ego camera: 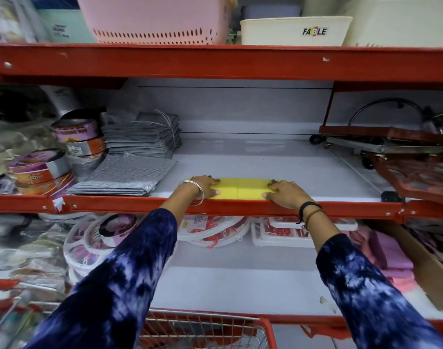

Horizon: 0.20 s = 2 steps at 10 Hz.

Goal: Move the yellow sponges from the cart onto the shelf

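Observation:
A flat block of yellow sponges (pixel 240 188) lies at the front edge of the middle white shelf (pixel 278 167), behind its red lip. My left hand (pixel 202 186) rests on the block's left end, fingers curled over it. My right hand (pixel 283 193) presses on the right end, thumb at the front edge. Both hands are in contact with the sponges. The wire cart (pixel 202 328) with a red rim is at the bottom of the view; its contents are hidden by my arms.
Grey cloth stacks (pixel 129 177) and tape rolls (pixel 74 137) fill the shelf's left side. A red folded trolley (pixel 392 144) sits at the right. Pink and cream baskets stand on the shelf above. White round hangers (pixel 99 238) lie on the lower shelf.

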Tool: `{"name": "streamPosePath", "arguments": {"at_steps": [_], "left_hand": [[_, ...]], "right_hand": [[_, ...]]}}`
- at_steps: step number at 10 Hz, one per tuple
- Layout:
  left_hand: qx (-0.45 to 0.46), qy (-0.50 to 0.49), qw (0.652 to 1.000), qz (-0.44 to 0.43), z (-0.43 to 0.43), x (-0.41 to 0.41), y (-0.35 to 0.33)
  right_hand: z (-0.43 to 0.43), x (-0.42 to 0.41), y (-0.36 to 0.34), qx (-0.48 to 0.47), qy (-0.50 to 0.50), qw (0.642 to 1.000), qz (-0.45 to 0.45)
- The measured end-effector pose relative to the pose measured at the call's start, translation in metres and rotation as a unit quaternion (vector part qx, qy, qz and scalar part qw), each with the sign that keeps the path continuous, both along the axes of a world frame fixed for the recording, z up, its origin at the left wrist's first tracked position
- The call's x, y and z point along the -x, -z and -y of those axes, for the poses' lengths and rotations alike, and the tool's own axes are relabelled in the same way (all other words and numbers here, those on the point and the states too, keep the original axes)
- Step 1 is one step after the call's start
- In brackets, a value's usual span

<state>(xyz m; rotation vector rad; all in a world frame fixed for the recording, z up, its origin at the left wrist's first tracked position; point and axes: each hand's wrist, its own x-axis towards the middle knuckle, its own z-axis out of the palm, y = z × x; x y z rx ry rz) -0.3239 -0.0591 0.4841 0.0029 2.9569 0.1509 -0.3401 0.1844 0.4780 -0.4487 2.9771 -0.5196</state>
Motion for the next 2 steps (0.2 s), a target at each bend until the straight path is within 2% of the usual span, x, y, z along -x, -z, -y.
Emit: {"name": "streamPosePath", "arguments": {"at_steps": [1, 2], "left_hand": [[-0.006, -0.011, 1.0, -0.002, 0.0001, -0.0028, -0.0029], [-0.051, -0.022, 0.994, -0.095, -0.0007, -0.0093, 0.0005]], "right_hand": [[-0.0018, -0.0034, -0.0035, 0.006, -0.002, 1.0, 0.005], [-0.0071, -0.0084, -0.0034, 0.068, -0.004, 0.997, -0.03]]}}
